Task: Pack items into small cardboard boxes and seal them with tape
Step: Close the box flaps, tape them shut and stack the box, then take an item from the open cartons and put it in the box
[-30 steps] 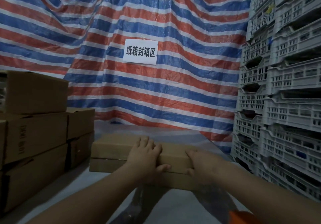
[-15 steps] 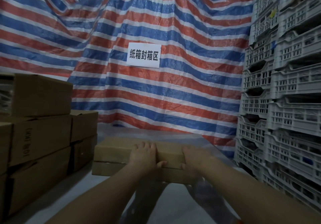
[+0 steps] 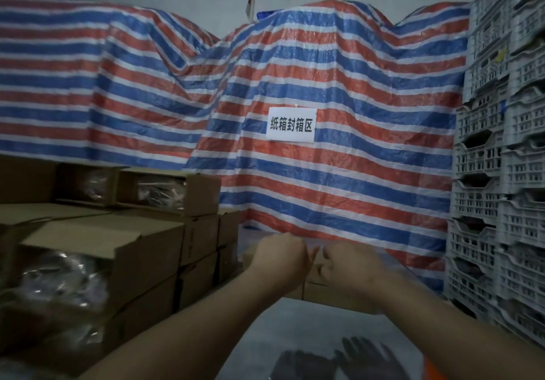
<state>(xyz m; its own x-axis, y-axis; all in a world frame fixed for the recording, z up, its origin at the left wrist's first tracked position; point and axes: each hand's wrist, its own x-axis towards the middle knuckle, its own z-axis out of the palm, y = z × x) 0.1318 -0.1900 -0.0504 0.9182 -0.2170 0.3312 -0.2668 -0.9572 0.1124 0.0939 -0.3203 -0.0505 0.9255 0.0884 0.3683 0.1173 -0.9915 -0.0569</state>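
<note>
Right above the cardboard box (image 3: 317,286) on the table (image 3: 309,329), your left hand (image 3: 278,254) and right hand (image 3: 348,264) are curled into fists, knuckles nearly touching; can't tell if they pinch anything. If it's tape, I'd pull it taut and centre it before pressing down.

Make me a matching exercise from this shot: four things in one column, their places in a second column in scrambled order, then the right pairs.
Things:
1. white sign
2. grey crates
3. stacked cardboard boxes
4. dark gloves

Places:
A. on the table, at the near bottom edge
B. stacked along the right side
C. piled on the left
D. fixed to the striped tarp, centre

Pairs: 1-D, 2-B, 3-C, 4-A
</note>
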